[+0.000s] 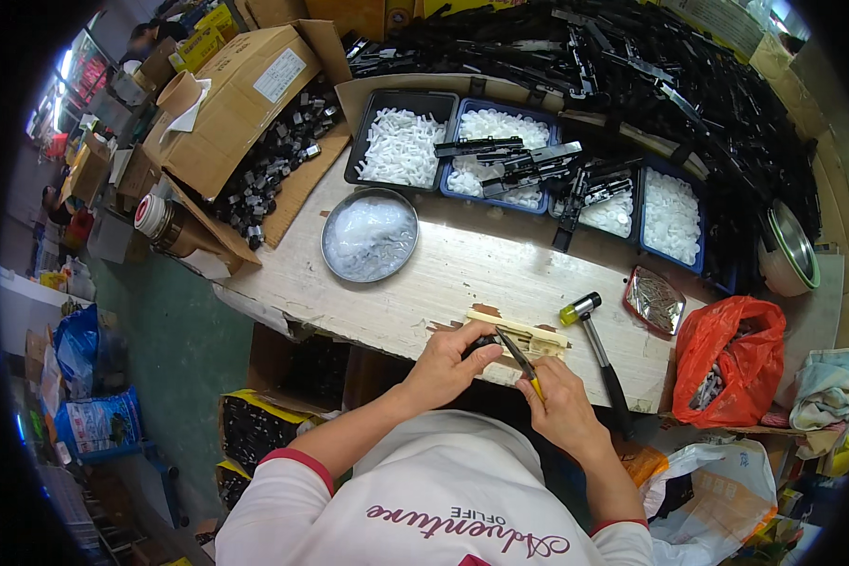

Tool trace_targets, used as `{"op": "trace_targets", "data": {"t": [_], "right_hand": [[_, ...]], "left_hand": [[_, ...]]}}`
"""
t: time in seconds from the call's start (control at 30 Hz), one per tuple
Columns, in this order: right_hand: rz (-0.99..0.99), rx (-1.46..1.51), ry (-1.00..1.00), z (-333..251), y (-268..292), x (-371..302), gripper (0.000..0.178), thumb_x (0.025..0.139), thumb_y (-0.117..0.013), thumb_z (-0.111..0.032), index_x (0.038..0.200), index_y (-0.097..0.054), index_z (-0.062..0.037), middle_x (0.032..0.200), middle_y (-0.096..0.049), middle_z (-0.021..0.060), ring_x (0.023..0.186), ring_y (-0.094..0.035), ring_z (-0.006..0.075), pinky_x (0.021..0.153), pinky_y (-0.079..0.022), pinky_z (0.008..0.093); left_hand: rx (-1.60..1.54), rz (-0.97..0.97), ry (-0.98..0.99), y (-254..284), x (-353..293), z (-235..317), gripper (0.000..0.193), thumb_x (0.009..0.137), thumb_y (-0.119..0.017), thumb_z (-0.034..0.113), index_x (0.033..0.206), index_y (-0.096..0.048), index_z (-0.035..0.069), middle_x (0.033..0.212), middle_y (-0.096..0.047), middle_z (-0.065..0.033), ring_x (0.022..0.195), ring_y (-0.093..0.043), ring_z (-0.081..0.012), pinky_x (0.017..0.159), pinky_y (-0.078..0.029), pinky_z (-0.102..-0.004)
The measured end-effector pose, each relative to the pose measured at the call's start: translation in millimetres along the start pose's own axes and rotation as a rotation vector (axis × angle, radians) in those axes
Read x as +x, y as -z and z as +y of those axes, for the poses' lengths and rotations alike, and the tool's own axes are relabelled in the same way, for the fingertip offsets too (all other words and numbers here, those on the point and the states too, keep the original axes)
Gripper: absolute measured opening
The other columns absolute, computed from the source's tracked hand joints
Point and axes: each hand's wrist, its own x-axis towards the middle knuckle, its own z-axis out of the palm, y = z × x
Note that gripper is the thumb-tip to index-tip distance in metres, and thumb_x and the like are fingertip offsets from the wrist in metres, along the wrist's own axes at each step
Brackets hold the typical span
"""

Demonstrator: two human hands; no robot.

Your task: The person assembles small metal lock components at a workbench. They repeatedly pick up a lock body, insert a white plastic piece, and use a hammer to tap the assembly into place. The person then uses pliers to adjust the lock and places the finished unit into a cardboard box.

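Note:
My left hand (451, 363) is closed at the front edge of the workbench, its thumb and fingers pinching a small black part (482, 345). In my right hand (564, 404) is a slender dark metal tool with a yellow handle (537, 388); it looks like pliers, but the grip hides much of it. Its pointed end reaches up-left to the black part, close to the left fingertips. Just beyond both hands lies a cream-coloured block or fixture (545, 338) with slots. A hammer with a yellow-and-black head (581, 308) rests to its right.
A round metal dish of pale grease (369, 234) stands left of centre. Behind are trays of white plastic parts (403, 146), black metal slides (528, 168) and a large heap of them. A red bag (731, 363) and a tray of pins (655, 300) sit right; a carton (241, 104), left.

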Motion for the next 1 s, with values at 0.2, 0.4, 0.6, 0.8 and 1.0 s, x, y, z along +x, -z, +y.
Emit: {"op": "trace_targets", "data": {"t": [0.2,0.4,0.6,0.8,1.0], "right_hand": [[-0.099,0.026,0.082,-4.9,7.0,-1.3,0.016,0.076,-0.061,-0.005,0.083,-0.051,0.0054,0.083,-0.054,0.0188,0.07,-0.054,0.0364,0.062,-0.045,0.0377],[-0.134,-0.008,0.209,-9.8,-4.5,10.8,0.016,0.078,-0.061,-0.008,0.082,-0.052,0.005,0.09,-0.054,0.0184,0.08,-0.054,0.0344,0.069,-0.044,0.0381],[0.267,-0.118,-0.112,30.0,12.1,-3.1,0.017,0.078,-0.059,-0.009,0.081,-0.053,0.0063,0.091,-0.053,0.019,0.082,-0.05,0.0329,0.072,-0.041,0.0391],[0.565,-0.49,-0.371,104.5,41.5,-32.2,0.024,0.081,-0.058,-0.017,0.08,-0.052,0.0065,0.081,-0.05,0.0194,0.078,-0.048,0.0358,0.069,-0.037,0.0435],[0.598,-0.699,-0.491,143.3,44.8,-43.7,0.026,0.081,-0.057,-0.02,0.081,-0.054,0.0058,0.089,-0.052,0.0205,0.085,-0.048,0.036,0.075,-0.037,0.0448]], "left_hand": [[-1.104,-0.551,0.496,27.8,-1.2,-18.8,0.022,0.088,-0.052,0.021,0.094,-0.053,0.0,0.06,-0.053,-0.0107,0.042,-0.049,-0.017,0.036,-0.04,-0.0277],[-0.737,-0.407,0.522,48.9,-27.1,-30.7,0.022,0.087,-0.053,0.023,0.094,-0.055,0.002,0.062,-0.055,-0.0101,0.043,-0.051,-0.0185,0.038,-0.041,-0.0261],[1.361,0.067,0.437,102.0,-88.1,-117.6,0.03,0.069,-0.067,0.031,0.089,-0.065,0.009,0.08,-0.061,-0.0123,0.085,-0.055,-0.0277,0.079,-0.039,-0.0436],[1.024,0.004,0.486,138.4,-90.7,-93.0,0.039,0.071,-0.066,0.036,0.095,-0.064,0.005,0.09,-0.062,-0.0178,0.086,-0.058,-0.0299,0.075,-0.044,-0.0381],[0.174,0.169,0.401,144.7,-53.9,-6.1,0.019,0.08,-0.064,0.021,0.083,-0.066,0.002,0.069,-0.06,-0.0002,0.058,-0.055,-0.0077,0.05,-0.043,-0.0228]]}}
